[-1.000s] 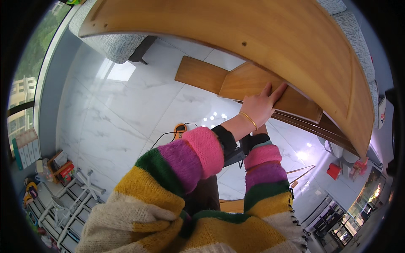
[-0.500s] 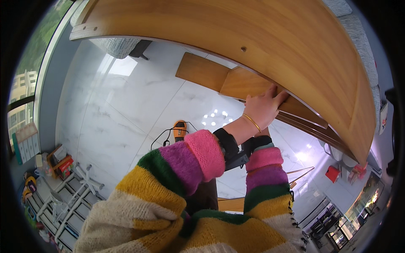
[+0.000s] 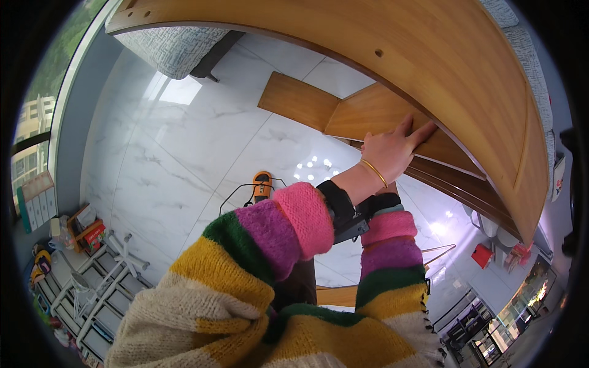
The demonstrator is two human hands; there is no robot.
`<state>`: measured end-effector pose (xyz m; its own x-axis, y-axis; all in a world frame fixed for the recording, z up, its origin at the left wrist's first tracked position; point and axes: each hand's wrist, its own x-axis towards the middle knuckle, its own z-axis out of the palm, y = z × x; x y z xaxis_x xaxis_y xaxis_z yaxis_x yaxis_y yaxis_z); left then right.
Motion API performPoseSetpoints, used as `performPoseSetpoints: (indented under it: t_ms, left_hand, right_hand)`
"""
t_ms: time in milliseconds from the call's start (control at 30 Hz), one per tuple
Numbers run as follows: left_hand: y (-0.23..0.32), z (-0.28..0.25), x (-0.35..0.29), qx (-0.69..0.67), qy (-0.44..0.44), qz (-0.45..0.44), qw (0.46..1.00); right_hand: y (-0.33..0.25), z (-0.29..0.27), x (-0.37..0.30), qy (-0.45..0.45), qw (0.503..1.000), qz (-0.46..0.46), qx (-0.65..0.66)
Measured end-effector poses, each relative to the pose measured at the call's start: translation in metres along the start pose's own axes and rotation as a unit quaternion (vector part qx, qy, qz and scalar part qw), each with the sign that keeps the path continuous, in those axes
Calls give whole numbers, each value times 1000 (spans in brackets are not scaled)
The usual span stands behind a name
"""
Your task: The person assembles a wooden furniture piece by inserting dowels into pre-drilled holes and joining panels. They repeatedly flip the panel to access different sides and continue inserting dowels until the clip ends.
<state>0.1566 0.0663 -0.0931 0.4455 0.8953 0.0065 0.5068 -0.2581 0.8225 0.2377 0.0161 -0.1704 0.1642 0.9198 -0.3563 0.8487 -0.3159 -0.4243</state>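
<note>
A large curved-looking wooden panel (image 3: 343,30) fills the upper part of the view, belonging to a piece of wooden furniture. Beneath its lower edge, my left hand (image 3: 392,153) reaches in with fingers stretched and spread, the tips touching the wood near the panel's edge. A gold bangle (image 3: 374,173) circles that wrist. Inner boards (image 3: 368,113) slant away behind the fingers, and a flat wooden board (image 3: 299,101) sticks out to the left. My right hand (image 3: 388,189) is mostly hidden below the left one; only a bit near its wrist shows.
Marbled tiles (image 3: 178,159) cover the floor, with my orange shoe (image 3: 262,184) on them. An upholstered grey seat (image 3: 175,49) stands at the upper left. A white metal rack (image 3: 98,300) is at the lower left, and a red item (image 3: 483,255) lies at the right.
The large panel's lower edge has shifted up and to the right, showing more of the inner boards and the grey seat. Both my arms have moved slightly to the right with it.
</note>
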Motion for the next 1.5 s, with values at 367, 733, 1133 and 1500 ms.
performPoseSetpoints:
  t_ms: [367,733,1133,1500]
  left_hand:
    - [0,-8,10,14,-6,-5,1000]
    - [-3,-15,6,37,21,-38,998]
    - [-30,-42,-2,40,1,9,999]
    - [-97,-119,-113,40,-135,-45,989]
  right_hand:
    - [6,-2,4,2,1000,-7,-7]
    - [-4,-4,23,13,1000,-14,-9]
    - [-11,-3,51,-5,999,3,-44]
    - [88,12,-143,-49,964,198,173]
